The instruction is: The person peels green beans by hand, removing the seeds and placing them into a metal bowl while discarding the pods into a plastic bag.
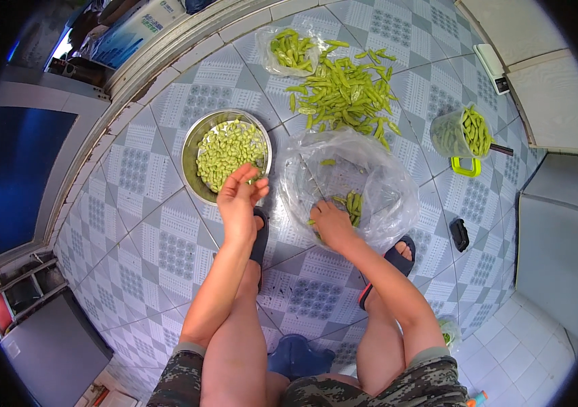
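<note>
My left hand (240,201) is over the near right rim of a round steel bowl (189,152), its fingers curled; whether something small is between them cannot be told. Shelled green beans (228,150) cover much of the bowl's bottom. My right hand (334,224) reaches down into a wide-mouthed clear plastic bag (393,191), fingertips bent downward and partly hidden. Beside its fingers lie several green pods (354,203) in the bag. A loose pile of green bean pods (350,96) is on the tiled floor beyond the bag.
A smaller plastic bag of pods (291,51) stands at the pile's left. To the right are a clear container of pods (459,132) with a green handle, a black object (459,235) and a white device (491,68). A blue stool (299,356) is between my legs.
</note>
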{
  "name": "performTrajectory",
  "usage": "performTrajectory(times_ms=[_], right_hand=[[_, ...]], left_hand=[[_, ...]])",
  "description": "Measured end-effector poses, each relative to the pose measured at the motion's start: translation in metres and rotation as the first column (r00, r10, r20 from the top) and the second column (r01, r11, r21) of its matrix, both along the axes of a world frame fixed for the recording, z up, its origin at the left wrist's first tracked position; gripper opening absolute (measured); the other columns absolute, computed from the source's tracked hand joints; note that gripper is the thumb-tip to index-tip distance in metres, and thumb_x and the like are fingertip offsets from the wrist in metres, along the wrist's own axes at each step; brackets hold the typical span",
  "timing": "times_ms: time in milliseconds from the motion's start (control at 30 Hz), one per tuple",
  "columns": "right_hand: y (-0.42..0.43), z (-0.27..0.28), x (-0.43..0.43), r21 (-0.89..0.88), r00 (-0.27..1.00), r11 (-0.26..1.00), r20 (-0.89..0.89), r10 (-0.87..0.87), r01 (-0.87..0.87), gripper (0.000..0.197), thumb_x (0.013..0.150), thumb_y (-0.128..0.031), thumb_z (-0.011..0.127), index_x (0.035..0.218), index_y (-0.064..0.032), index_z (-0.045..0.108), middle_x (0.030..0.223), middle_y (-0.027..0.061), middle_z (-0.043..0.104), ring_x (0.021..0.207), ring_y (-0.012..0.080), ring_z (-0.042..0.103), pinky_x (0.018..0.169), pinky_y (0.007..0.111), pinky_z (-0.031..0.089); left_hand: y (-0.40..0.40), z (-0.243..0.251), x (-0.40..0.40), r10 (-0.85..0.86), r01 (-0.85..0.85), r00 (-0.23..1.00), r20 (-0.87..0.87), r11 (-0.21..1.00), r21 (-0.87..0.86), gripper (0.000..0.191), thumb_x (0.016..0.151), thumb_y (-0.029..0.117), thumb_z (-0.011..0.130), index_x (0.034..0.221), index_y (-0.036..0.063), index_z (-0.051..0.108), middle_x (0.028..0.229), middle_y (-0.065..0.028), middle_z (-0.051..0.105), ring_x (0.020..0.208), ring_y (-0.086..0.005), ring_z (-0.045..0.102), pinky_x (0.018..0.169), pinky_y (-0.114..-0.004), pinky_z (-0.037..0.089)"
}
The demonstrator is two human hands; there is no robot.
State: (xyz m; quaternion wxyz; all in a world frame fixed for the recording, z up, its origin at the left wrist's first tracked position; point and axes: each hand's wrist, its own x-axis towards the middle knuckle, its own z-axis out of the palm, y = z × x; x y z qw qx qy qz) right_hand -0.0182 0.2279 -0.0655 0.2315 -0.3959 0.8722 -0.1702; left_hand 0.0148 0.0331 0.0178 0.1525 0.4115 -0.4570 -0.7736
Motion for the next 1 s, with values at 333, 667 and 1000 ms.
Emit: performTrajectory(times_ms=[333,667,1000], right_hand=[[-0.008,0.058,-0.028,-0.206,0.502,0.637,0.801,-0.327,0.743,0.014,0.086,-0.015,0.048,0.087,-0.0023,0.054,0.065,0.005,0.055,0.053,0.0115,0.051,0.05,0.025,0.043],[-0.017,0.107,-0.026,-0.179,0.316,0.556,0.935,-0.161,0.812,0.023,0.089,-0.022,0.047,0.077,-0.0031,0.053,0.058,-0.0025,0.05,0.048,0.0035,0.042,0.041,0.019,0.031],[-0.025,0.119,-0.016,-0.46,0.768,0.626,0.488,-0.415,0.63,0.022,0.087,-0.021,0.047,0.076,-0.0014,0.047,0.062,0.0158,0.049,0.053,0.0312,0.048,0.049,0.036,0.037]], left_hand=[[0.033,0.007,0.001,-0.49,0.503,0.864,0.114,0.848,-0.164,0.024,0.081,0.004,0.054,0.104,-0.0024,0.057,0.083,-0.0048,0.057,0.06,-0.0066,0.049,0.055,-0.02,0.043],[0.039,0.037,-0.002,-0.582,0.558,0.812,-0.034,0.792,-0.249,0.015,0.081,0.008,0.057,0.091,-0.0019,0.063,0.073,-0.0058,0.055,0.055,-0.0073,0.051,0.048,-0.02,0.042],[0.04,0.039,0.002,-0.605,0.566,0.795,-0.053,0.77,-0.295,0.015,0.083,0.01,0.056,0.086,-0.0034,0.063,0.072,-0.0065,0.055,0.052,-0.0089,0.053,0.048,-0.02,0.043]])
